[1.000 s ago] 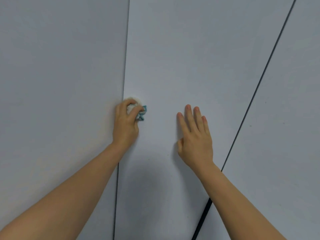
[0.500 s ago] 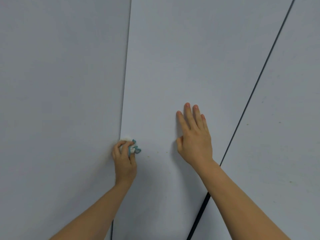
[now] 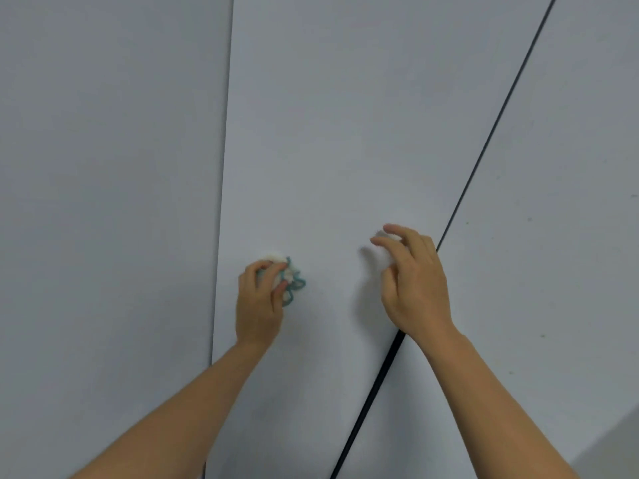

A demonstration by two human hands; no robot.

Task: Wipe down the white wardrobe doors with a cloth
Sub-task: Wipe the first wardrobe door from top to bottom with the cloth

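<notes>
Three white wardrobe door panels fill the view: the left door (image 3: 103,167), the middle door (image 3: 328,133) and the right door (image 3: 553,202). My left hand (image 3: 259,299) grips a bunched white cloth with teal edging (image 3: 288,278) and presses it against the middle door, a little to the right of that door's left edge. My right hand (image 3: 413,285) hovers at the middle door near its right edge. Its fingers are loosely bent, and I see nothing plainly held in it.
A thin seam (image 3: 224,167) separates the left and middle doors. A dark gap (image 3: 484,150) runs diagonally between the middle and right doors. Small specks dot the right door. A grey shadow sits at the bottom right corner.
My left hand slid the cloth down the middle door's left edge, then a little to the right. My right hand lifted from lying flat on the door and bent its fingers.
</notes>
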